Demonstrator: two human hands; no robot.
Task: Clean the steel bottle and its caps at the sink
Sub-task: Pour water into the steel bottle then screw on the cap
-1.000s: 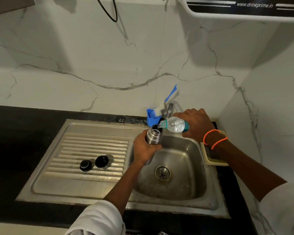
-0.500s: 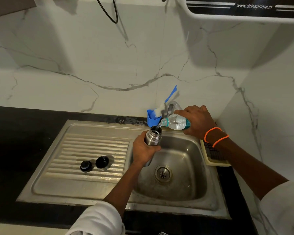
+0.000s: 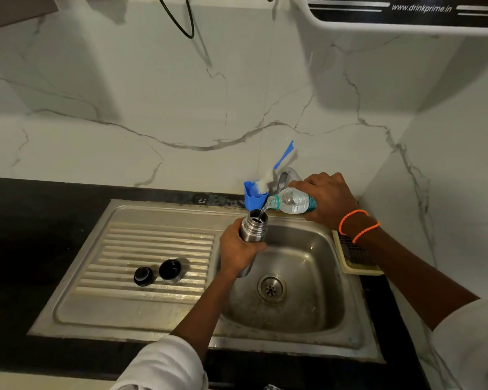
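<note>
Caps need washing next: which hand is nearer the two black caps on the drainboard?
Left. Left hand, gripping the steel bottle, is just right of the caps; right hand is farther.

The steel bottle (image 3: 254,226) stands upright over the sink basin (image 3: 293,291) — mouth open, uncapped. Its two black caps (image 3: 143,276) (image 3: 170,269) lie side by side on the ribbed drainboard (image 3: 124,249) — well apart from it.

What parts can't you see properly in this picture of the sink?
- Head view: the lower body of the silver steel bottle is covered by the left hand.
- The rear end of the clear plastic water bottle is wrapped by the right hand.
- The curved metal tap is partly behind that hand.
- The water level inside the steel bottle is too dark to tell.
- The two black round caps are too small for detail.
</note>
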